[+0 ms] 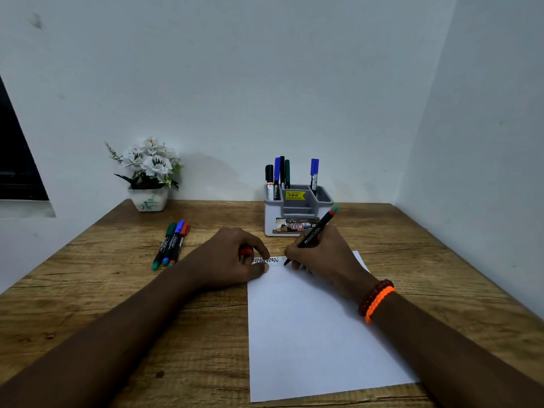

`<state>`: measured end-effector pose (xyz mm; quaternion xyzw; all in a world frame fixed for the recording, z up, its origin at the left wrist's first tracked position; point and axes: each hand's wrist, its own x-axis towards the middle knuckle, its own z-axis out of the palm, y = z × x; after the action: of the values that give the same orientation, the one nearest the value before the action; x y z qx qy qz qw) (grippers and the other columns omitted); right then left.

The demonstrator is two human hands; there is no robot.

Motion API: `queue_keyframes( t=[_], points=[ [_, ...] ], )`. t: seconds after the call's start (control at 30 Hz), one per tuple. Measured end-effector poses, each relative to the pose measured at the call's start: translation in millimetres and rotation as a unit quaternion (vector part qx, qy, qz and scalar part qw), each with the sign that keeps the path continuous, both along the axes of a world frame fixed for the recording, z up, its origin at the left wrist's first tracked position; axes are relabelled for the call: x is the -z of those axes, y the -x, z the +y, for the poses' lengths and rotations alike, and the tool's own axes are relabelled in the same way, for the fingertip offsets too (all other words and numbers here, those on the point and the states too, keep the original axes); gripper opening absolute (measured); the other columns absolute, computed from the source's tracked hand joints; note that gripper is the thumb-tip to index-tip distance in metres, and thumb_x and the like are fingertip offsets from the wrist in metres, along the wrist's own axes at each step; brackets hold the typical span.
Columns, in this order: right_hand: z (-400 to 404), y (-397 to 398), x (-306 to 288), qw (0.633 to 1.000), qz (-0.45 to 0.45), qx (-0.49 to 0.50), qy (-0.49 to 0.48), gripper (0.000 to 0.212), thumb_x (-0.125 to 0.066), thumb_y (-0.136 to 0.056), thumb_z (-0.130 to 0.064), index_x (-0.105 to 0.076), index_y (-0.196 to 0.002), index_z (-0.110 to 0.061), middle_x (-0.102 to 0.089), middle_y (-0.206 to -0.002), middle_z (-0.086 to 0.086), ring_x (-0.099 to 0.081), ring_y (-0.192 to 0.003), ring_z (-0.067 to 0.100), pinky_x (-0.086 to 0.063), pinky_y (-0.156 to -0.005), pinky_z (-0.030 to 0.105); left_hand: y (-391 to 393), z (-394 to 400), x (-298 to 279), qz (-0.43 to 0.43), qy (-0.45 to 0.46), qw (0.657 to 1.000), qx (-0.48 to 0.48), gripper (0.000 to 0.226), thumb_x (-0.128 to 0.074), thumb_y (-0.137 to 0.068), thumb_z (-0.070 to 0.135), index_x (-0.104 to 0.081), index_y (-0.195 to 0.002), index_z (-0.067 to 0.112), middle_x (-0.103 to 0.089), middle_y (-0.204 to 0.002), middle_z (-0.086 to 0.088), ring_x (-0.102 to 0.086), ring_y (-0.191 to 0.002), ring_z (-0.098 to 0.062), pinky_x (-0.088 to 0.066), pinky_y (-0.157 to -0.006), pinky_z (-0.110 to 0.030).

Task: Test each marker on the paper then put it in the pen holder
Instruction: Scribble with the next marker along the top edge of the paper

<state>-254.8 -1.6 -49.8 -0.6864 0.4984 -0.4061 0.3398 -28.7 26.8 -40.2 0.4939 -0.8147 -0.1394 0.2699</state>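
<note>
Wooden surface [88, 290] set in a corner of pale walls; dark window edge at far left. Flower pot [149, 198] at the back left. Holder [297, 213] at the back centre-right, five markers standing upright in it, caps up.

Paper [309, 343] lies in front of the holder, tilted slightly, with zigzag test marks along its top edge.

Marker [313, 234] in use: black barrel, long axis slanted, tip down and left on the paper near the marks, tail end up and right, over the holder's front.

Right hand [323, 260]: fingers curled around the marker's lower barrel, writing grip, hand resting on the paper's upper right. Beaded bracelets [375, 300] on that wrist.

Left hand [232, 260]: fingers curled around a red cap [245, 251], fingertips pressing the paper's top left corner. The two hands are near each other, the marker tip between them.

Three spare markers [170, 244] lie side by side left of the left hand, caps pointing away.
</note>
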Motion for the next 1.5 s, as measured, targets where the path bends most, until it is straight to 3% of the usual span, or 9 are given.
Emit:
queue_keyframes(
  t=[1.5],
  points=[
    [0.2, 0.1, -0.5, 0.999, 0.001, 0.04, 0.014, 0.02, -0.08, -0.076, -0.017, -0.067, -0.062, -0.016, -0.072, -0.057, 0.003, -0.063, -0.049, 0.009, -0.051, -0.059, 0.032, 0.2, -1.3, -0.4, 0.004, -0.001, 1.0, 0.01, 0.019, -0.078, -0.086, 0.029, -0.079, -0.105, 0.032, -0.06, -0.061, 0.012, -0.054, -0.057, -0.003, -0.037, -0.054, -0.013]
  ],
)
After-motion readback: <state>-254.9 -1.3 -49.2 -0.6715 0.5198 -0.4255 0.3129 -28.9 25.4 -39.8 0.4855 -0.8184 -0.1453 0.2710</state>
